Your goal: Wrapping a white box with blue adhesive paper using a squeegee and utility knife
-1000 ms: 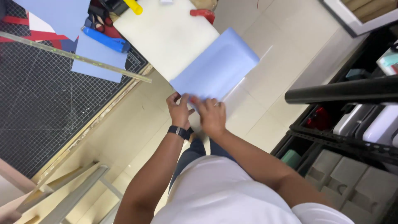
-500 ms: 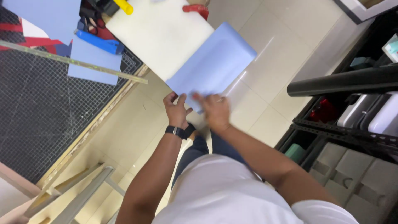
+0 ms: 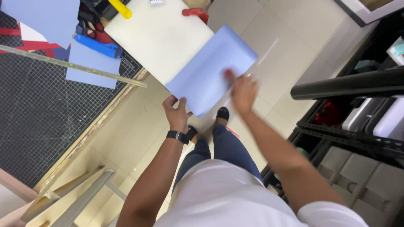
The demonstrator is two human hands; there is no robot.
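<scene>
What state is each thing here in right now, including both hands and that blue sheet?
Light blue sheet: partly off the white board, gripped at its near corner.
Left hand: fingers pinching the sheet's corner.
Right hand: blurred, flat on the sheet.
Long ruler: lying across the cutting mat.
Blue cutter: lying flat.

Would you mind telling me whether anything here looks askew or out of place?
The long ruler lies slanted across the cutting mat, its tip overhanging the edge. The blue sheet juts off the white board.

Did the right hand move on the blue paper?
Yes. The right hand slid sideways off the near corner by the left hand, toward the black shelf rack, along the blue paper.
</scene>
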